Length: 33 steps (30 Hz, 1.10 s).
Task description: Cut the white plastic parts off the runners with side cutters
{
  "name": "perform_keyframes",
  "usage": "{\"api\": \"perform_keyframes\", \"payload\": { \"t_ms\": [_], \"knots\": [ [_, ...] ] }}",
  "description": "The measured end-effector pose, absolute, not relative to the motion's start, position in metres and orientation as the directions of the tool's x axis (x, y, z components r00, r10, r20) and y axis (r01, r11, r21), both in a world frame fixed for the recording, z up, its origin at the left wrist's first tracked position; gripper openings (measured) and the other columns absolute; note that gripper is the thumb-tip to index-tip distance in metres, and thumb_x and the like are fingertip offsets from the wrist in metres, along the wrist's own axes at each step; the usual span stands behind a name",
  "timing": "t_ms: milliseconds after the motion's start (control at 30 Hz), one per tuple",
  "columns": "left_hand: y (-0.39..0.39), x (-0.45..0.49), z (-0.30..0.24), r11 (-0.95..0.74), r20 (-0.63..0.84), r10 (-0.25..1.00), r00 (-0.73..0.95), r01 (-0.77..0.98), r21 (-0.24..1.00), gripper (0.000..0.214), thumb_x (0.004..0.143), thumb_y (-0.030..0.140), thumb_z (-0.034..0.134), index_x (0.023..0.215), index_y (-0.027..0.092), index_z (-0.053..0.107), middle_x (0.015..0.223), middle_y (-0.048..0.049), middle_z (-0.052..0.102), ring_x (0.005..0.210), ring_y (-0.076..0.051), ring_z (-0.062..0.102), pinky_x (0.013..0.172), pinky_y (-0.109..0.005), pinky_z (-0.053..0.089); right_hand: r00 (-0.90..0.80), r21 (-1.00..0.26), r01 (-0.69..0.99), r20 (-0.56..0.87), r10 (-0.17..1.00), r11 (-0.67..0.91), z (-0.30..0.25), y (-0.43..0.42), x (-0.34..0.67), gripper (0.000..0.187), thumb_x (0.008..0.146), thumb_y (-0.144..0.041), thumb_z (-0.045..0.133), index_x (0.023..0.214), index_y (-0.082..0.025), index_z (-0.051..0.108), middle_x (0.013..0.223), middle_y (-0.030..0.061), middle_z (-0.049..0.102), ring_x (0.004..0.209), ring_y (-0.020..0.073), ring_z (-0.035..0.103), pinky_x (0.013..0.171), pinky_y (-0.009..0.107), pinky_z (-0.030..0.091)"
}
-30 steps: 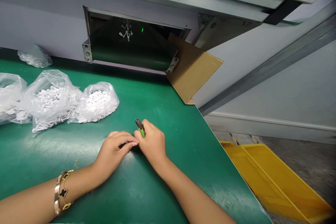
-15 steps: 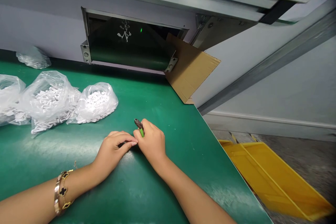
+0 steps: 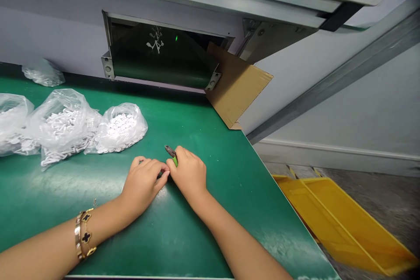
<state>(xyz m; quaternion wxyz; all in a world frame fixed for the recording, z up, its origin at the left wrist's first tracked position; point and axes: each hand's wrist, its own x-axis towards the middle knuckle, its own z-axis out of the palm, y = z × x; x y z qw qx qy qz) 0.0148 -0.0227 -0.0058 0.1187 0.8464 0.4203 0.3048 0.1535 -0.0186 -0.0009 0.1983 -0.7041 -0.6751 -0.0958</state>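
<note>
My right hand [image 3: 189,174] is closed around a pair of cutting pliers [image 3: 171,153]; their dark jaws and a bit of green handle stick out past the fingers, angled up and left. My left hand [image 3: 143,185] is closed in a pinch, its fingertips touching the right hand's fingers. Whatever may lie between those fingertips is hidden. Both hands are low over the green table [image 3: 170,236]. To their upper left sits an open clear bag of small white round pieces [image 3: 120,129].
More clear bags of white parts [image 3: 62,124] stand along the left. At the back, a dark conveyor belt [image 3: 160,65] comes through an opening, carrying a branched white plastic piece [image 3: 155,43]. A cardboard flap [image 3: 239,87] leans beside it. Yellow bins [image 3: 341,223] are beyond the table's right edge.
My left hand has turned slightly, its index finger side more bent and one finger raised. The pliers' jaws have tilted a little further left. The right hand stays almost in place.
</note>
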Motion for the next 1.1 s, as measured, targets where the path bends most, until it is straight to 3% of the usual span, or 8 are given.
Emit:
{"api": "perform_keyframes", "payload": {
  "t_ms": [133,300,633,800,1100],
  "knots": [
    [-0.019,0.019,-0.006,-0.638,0.447,0.748,0.491,0.716,0.282,0.02,0.085,0.02,0.046,0.067,0.017,0.052,0.061,0.0029,0.055,0.06,-0.012,0.048,0.073,-0.032,0.031,0.04,-0.059,0.998,0.355,0.934,-0.021,0.002,-0.018,0.15,0.007,0.078,-0.024,0.049,0.075,-0.019,0.054,0.069,0.0019,0.062,0.065,0.0164,0.057,0.057,0.027,0.027],
    [-0.016,0.02,-0.008,-0.675,0.441,0.711,0.548,0.707,0.21,0.017,0.083,0.017,0.046,0.067,0.018,0.051,0.059,0.0029,0.051,0.06,-0.012,0.045,0.067,-0.03,0.029,0.041,-0.047,0.998,0.268,0.962,-0.029,0.006,-0.019,0.147,0.009,0.08,-0.028,0.052,0.08,-0.019,0.054,0.074,0.0036,0.064,0.071,0.0184,0.06,0.06,0.027,0.031],
    [-0.018,0.016,-0.003,-0.644,0.389,0.756,0.526,0.702,0.304,0.015,0.081,0.017,0.045,0.067,0.018,0.05,0.061,0.0034,0.049,0.06,-0.012,0.045,0.066,-0.029,0.03,0.087,-0.098,0.993,0.28,0.956,-0.062,0.007,-0.019,0.15,0.009,0.079,-0.026,0.048,0.077,-0.02,0.054,0.072,0.002,0.065,0.066,0.0153,0.059,0.054,0.025,0.027],
    [-0.018,0.014,0.0,-0.604,0.346,0.795,0.499,0.703,0.374,0.013,0.086,0.022,0.043,0.079,0.019,0.053,0.067,0.0032,0.052,0.063,-0.012,0.049,0.068,-0.029,0.031,0.12,-0.106,0.99,0.275,0.954,-0.094,0.006,-0.018,0.152,0.013,0.079,-0.025,0.045,0.076,-0.02,0.055,0.071,0.0021,0.064,0.063,0.0143,0.058,0.052,0.025,0.025],
    [-0.018,0.015,-0.008,-0.715,0.451,0.641,0.621,0.697,0.056,0.022,0.089,0.019,0.039,0.073,0.018,0.054,0.066,-0.0002,0.053,0.064,-0.015,0.047,0.069,-0.033,0.03,0.078,-0.064,0.996,0.208,0.975,-0.066,0.011,-0.02,0.148,0.009,0.081,-0.026,0.048,0.081,-0.019,0.054,0.076,0.0038,0.065,0.069,0.0162,0.06,0.057,0.025,0.033]
  ]
}}
